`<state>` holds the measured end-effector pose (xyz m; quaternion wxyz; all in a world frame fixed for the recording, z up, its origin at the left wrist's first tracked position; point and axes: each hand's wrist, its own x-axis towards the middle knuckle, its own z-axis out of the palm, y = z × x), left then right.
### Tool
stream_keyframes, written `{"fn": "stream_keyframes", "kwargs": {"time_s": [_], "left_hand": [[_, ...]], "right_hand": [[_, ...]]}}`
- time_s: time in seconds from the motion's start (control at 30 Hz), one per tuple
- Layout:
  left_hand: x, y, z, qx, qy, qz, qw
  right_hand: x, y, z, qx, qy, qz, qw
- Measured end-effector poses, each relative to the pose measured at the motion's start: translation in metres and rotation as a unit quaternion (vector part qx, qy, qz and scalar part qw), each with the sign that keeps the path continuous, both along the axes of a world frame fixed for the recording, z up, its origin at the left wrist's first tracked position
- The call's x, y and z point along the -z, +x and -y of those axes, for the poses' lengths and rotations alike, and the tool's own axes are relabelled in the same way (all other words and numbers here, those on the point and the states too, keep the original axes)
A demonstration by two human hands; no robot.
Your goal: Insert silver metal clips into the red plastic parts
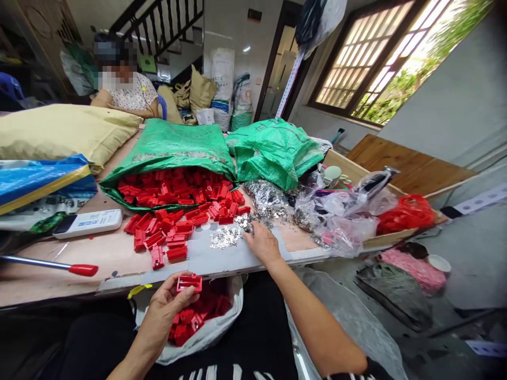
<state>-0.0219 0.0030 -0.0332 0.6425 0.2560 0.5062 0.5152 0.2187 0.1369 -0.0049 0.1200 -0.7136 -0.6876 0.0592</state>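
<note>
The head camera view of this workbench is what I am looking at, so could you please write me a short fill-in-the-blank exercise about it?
The left hand holds one ____ plastic part.
The woven sack spilling out more such parts is ____.
The right hand reaches toward small ____ metal pieces.

Missing words: red, green, silver.

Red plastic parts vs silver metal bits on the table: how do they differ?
The red plastic parts are matte, boxy and much larger; the silver metal bits are tiny and glinting. The red plastic parts spill in a big heap from a green woven sack; the silver metal bits form a small loose pile. Both lie loose on the table.
</note>
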Motion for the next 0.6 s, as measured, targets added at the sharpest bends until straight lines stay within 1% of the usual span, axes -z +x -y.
{"fn": "stream_keyframes", "kwargs": {"time_s": [0.13, 0.27, 0.4, 0.53, 0.6], "left_hand": [[-0.001, 0.0, 0.001, -0.011, -0.001, 0.007, 1.0], [0.001, -0.005, 0.001, -0.022, -0.002, 0.007, 1.0], [0.006, -0.008, 0.001, -0.018, -0.001, 0.01, 1.0], [0.009, -0.004, 0.001, -0.002, -0.002, 0.012, 1.0], [0.009, -0.002, 0.002, -0.005, -0.002, 0.01, 1.0]], "right_hand": [[0.002, -0.003, -0.01, -0.003, -0.019, 0.043, 0.999], [-0.001, 0.006, -0.01, 0.006, -0.012, 0.032, 0.999], [-0.007, 0.024, -0.005, 0.016, -0.004, -0.028, 0.999], [-0.006, 0.036, -0.001, -0.018, -0.009, -0.111, 0.994], [-0.004, 0.04, 0.001, -0.019, -0.019, -0.131, 0.991]]}}
